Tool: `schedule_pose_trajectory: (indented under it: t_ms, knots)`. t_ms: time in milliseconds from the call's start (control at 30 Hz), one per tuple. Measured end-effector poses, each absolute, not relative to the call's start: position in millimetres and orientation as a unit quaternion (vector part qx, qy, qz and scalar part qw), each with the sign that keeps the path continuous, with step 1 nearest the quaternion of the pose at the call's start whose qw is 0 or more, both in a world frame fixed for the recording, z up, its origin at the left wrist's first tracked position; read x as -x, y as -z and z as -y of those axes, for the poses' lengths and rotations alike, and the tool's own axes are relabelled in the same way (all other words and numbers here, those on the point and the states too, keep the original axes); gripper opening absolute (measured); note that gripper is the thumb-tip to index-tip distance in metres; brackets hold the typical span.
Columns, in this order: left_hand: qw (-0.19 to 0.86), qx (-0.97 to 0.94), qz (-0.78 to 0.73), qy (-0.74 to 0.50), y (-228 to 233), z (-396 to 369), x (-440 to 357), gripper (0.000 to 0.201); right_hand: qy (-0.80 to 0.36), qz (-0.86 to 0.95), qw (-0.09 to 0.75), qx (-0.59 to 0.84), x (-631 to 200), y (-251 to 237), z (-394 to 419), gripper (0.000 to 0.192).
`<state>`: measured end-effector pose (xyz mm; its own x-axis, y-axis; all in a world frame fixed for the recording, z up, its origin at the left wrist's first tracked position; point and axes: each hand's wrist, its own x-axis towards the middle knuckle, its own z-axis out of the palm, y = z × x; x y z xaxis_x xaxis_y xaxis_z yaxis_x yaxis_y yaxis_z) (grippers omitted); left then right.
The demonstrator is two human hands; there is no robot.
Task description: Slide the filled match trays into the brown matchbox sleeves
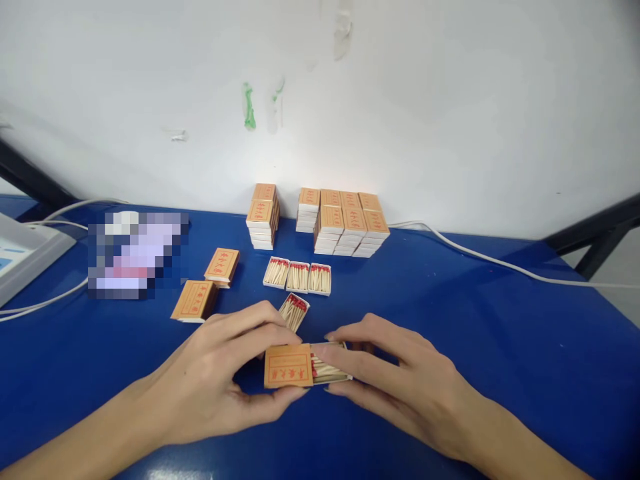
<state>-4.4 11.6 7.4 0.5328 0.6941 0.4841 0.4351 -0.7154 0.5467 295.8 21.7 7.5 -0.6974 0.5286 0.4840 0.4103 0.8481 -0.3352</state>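
Holding a matchbox [289, 373] at the lower centre of the frame, we have it partly open. Its sleeve [289, 353] is orange-tan, printed with red characters inside a thin red rectangle. Our left hand [215, 367] grasps this sleeve, fingers along the upper edge and thumb along the lower one. From the sleeve's right end juts a white-edged tray [345, 379], holding pale matches [325, 368] whose red heads show beside the sleeve. Our right hand [410, 373] grips the tray by its upper and lower edges, one finger lying across the matches. Just above, partly behind our left hand, sits a tilted second tray [296, 313]; three filled trays [299, 277] lie side by side near the frame's centre.
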Motion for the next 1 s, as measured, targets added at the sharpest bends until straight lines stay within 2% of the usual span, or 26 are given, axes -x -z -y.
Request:
schedule_pose_trajectory:
  t_ms: [133, 400, 500, 733, 900, 1000]
  knots:
    - [0.250, -0.826, -0.351, -0.364, -11, -13, 3, 0.031, -0.034, 0.913, 0.309, 0.262, -296, -5, -18, 0.023]
    - [0.328, -0.787, -0.381, -0.359, -7, -11, 4, 0.028, -0.030, 0.908, 0.319, 0.270, -298, -1, -18, 0.024]
    - [0.317, -0.789, -0.381, -0.363, -6, -12, 3, 0.026, -0.046, 0.911, 0.323, 0.252, -298, -3, -21, 0.023]
    - [0.208, -0.825, -0.357, -0.385, -7, -14, 1, 0.031, -0.020, 0.906, 0.295, 0.304, -298, 6, -14, 0.030]
    - [0.216, -0.831, -0.330, -0.392, -2, -17, 4, 0.037, -0.063, 0.909, 0.260, 0.320, -303, 11, -9, 0.039]
    - [0.226, -0.829, -0.328, -0.392, -1, -17, 5, 0.035, -0.059, 0.913, 0.264, 0.307, -303, 9, -9, 0.038]
